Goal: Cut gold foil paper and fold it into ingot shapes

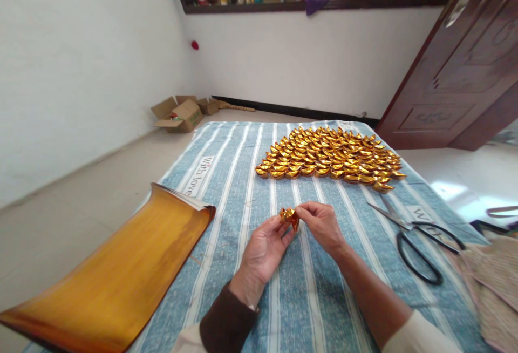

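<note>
left hand (265, 248) + right hand (321, 223): both pinching foil piece (289, 217) | loc: mid-cloth (226, 180), near edge of ingot rows (332, 156) | handling: likely light, thin, crushes easily, so grip the folded ends | scissors (416, 237) at right edge

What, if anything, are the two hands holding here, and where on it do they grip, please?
A small folded gold paper piece, pinched between both hands: the left hand at its left side, the right hand at its right side.
</note>
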`<state>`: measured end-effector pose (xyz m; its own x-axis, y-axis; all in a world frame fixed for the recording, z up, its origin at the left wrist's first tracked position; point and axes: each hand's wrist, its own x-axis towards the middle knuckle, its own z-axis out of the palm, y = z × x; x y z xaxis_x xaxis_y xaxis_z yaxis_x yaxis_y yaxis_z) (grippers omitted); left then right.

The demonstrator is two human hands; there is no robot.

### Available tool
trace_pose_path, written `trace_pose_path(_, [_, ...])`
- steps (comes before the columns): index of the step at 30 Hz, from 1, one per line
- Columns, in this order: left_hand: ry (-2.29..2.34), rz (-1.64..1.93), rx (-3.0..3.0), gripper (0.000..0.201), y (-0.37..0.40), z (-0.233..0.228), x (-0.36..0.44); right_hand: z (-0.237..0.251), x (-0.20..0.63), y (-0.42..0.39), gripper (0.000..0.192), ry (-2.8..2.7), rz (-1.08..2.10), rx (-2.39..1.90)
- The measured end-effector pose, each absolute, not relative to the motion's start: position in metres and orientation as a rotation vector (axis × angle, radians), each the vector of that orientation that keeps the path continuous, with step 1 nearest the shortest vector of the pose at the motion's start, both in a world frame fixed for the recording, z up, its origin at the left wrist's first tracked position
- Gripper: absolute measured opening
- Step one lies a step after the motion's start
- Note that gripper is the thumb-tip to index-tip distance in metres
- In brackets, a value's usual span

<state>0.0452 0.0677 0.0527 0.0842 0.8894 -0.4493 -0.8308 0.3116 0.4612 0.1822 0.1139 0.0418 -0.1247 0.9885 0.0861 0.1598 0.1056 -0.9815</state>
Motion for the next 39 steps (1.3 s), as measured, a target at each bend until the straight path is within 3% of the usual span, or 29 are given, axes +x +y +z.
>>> trace_pose_path(16, [0.79,1.319,0.009,0.02,0.072,0.056,0.045,0.034,0.185,0.116,0.031,-1.396,1.375,-1.082])
trace_pose_path(19, [0.788,1.33,-0.023,0.02,0.072,0.055,0.044,0.037,0.191,0.116,0.035,-1.523,1.333,-0.972])
trace_pose_path(26, [0.763,1.357,-0.023,0.018,0.073,0.054,0.042,0.044,0.196,0.116,0.016,-1.892,1.095,-0.843])
trace_pose_path(39, [0.782,1.291,-0.01,0.012,0.071,0.046,0.043,0.04,0.189,0.113,0.016,-1.937,0.964,-0.945])
